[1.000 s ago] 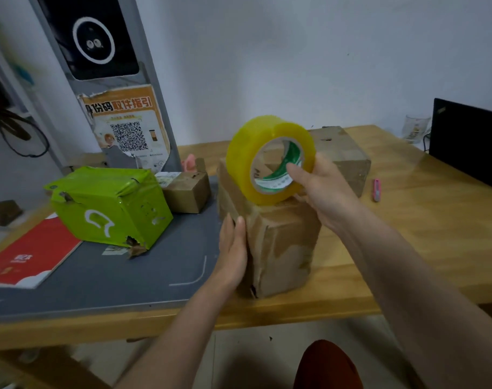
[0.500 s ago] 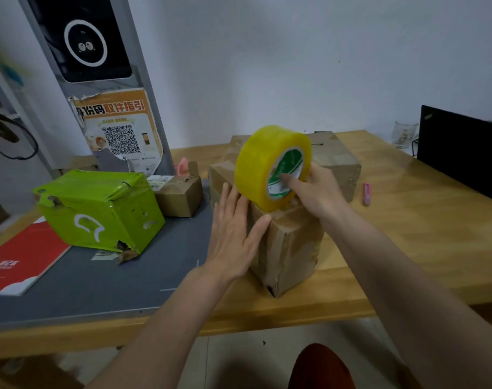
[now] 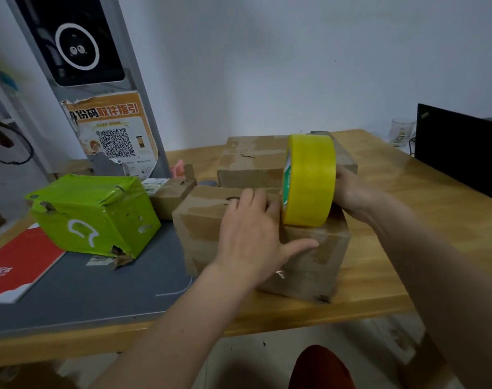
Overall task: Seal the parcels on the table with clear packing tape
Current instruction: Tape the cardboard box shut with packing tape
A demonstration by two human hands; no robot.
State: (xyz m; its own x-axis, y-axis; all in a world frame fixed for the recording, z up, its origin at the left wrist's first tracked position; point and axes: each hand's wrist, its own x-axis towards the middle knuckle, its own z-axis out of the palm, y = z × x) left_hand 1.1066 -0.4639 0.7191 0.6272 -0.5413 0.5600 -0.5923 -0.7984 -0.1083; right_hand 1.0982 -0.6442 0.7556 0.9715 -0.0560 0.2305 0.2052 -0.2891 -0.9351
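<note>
tape roll (image 3: 309,181) now edge-on atop box (image 3: 309,265), left hand (image 3: 250,237) slid onto top

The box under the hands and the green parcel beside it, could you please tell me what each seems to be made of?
The box looks like plain brown cardboard: matte, creased, with scuffed corners and glossy strips, probably old tape. The green parcel seems to be a box wrapped in shiny green plastic film: it glints, wrinkles, and is torn at a lower corner, where brown cardboard shows.

Tape roll (image 3: 309,181) on front box (image 3: 205,220), wrapped parcel (image 3: 99,214) left, larger box (image 3: 250,161) behind
</note>
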